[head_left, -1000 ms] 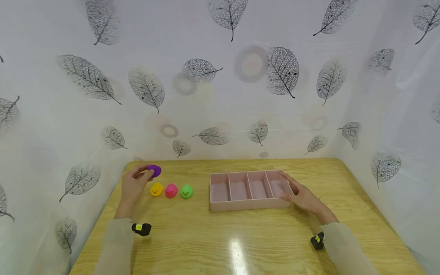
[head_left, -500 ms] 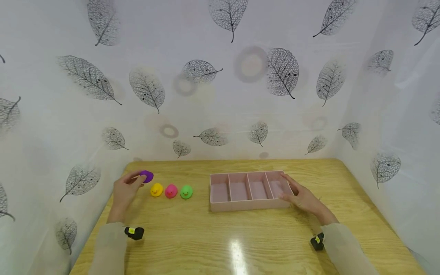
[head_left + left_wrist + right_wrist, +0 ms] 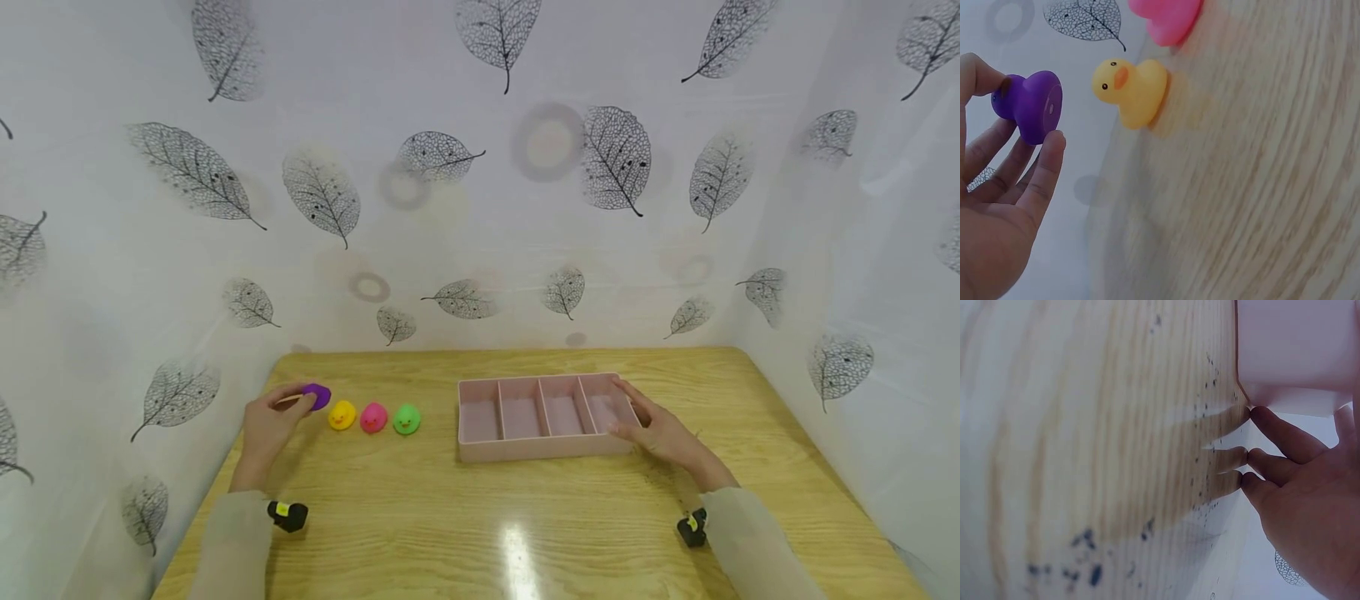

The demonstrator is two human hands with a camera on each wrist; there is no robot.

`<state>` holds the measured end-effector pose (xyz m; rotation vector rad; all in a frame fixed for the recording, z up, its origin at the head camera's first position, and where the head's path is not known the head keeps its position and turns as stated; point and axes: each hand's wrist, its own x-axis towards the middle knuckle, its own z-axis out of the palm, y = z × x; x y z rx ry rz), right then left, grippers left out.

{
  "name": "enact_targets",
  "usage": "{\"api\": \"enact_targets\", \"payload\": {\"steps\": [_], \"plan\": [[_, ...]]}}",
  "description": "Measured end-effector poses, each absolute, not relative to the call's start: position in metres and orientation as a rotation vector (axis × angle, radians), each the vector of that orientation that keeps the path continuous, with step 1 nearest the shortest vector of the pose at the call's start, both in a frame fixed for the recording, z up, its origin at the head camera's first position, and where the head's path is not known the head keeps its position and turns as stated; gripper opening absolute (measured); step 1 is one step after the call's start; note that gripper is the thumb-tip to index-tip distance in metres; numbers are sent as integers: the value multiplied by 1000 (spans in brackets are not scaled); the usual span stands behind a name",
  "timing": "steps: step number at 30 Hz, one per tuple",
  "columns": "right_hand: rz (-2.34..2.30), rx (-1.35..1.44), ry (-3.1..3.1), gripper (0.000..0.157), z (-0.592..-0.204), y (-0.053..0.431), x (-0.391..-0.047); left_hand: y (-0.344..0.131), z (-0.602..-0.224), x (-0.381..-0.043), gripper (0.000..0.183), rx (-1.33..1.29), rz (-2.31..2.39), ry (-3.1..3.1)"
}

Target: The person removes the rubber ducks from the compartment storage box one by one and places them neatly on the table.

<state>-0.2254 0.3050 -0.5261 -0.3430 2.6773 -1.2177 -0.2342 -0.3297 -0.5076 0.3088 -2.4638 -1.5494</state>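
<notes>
In the head view my left hand [image 3: 266, 425] pinches a purple rubber duck [image 3: 317, 397] above the left part of the table. The left wrist view shows the purple duck [image 3: 1034, 106] tilted between thumb and fingertips, its flat base visible. Close by, a yellow duck [image 3: 342, 415], a pink duck [image 3: 373, 417] and a green duck [image 3: 407, 419] stand in a row. My right hand [image 3: 663, 429] holds the right end of a pale pink four-part box [image 3: 547, 450], its thumb near the front corner and its fingers at the back corner. No duck is in the box.
The wooden table [image 3: 420, 517] has a white leaf-patterned curtain [image 3: 480, 208] behind it and on both sides. A black wrist camera [image 3: 288, 516] sits at the left sleeve, another black camera [image 3: 692, 527] at the right sleeve.
My left hand has moved left and toward me with the purple duck, coming down beside the yellow duck. The right hand, the box and the other ducks have stayed in place.
</notes>
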Motion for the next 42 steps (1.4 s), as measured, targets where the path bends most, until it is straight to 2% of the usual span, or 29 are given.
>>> {"api": "enact_targets", "payload": {"steps": [4,27,35,42], "plan": [[-1214,-342,2680,89,-525,305,-225,-334,-513,-233,51,323,-1478,-2526],[-1191,-331,2696,88,-526,304,-224,-341,-532,-229,44,263,-1318,-2651],[-1183,-324,2696,86,-524,303,-223,-343,-536,-226,49,242,-1310,-2704],[-1179,-326,2697,86,-525,303,-223,-347,-538,-227,45,204,-1303,-2687]]}}
